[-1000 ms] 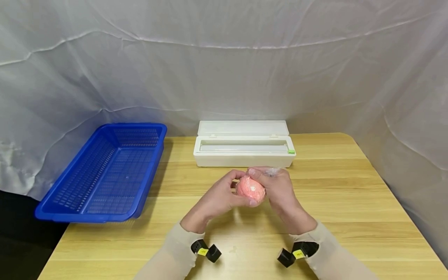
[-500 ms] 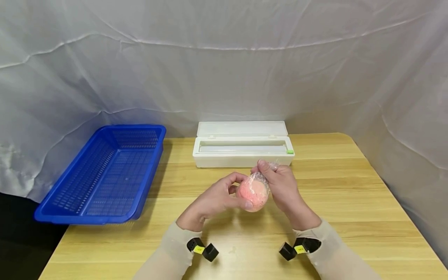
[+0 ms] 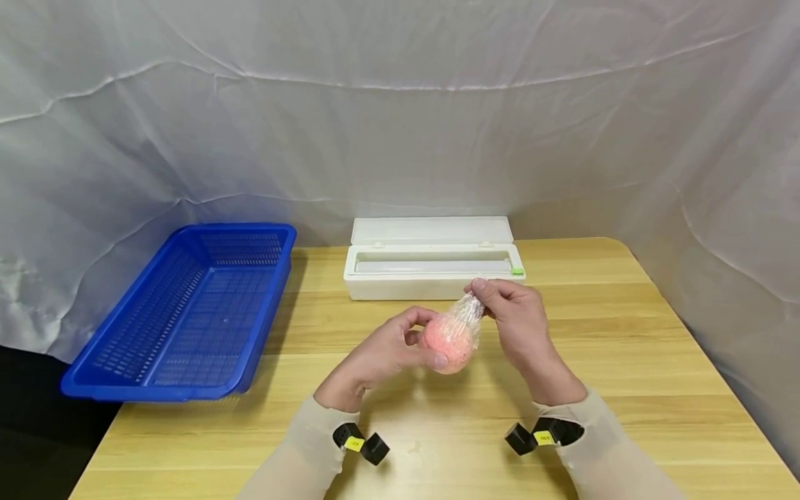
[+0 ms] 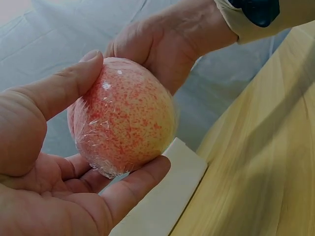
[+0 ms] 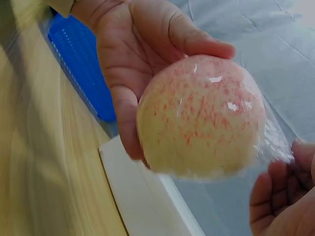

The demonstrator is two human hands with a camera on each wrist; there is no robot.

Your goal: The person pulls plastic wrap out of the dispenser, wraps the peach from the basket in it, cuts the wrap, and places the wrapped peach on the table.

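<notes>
A pink, red-speckled peach (image 3: 446, 347) is wrapped in clear cling film (image 3: 469, 310). My left hand (image 3: 384, 353) holds it from the left, thumb on the near side and fingers round the far side. The left wrist view shows the peach (image 4: 130, 115) between thumb and fingers, its film creased at the lower left. With thumb and fingertips my right hand (image 3: 517, 323) pinches the film's gathered end, drawn out to the upper right of the fruit. In the right wrist view, the film (image 5: 275, 140) stretches from the peach (image 5: 202, 118) toward the right fingers.
A white cling film dispenser box (image 3: 431, 287) lies behind the hands, its lid (image 3: 431, 230) raised and a roll inside. At the left stands a blue plastic basket (image 3: 219, 319), overhanging the table edge. Grey cloth (image 3: 400, 139) hangs behind the wooden table (image 3: 625, 361).
The right hand has moved from close against the peach out to the upper right, pulling the film into a gathered neck. The left hand keeps its hold with little movement.
</notes>
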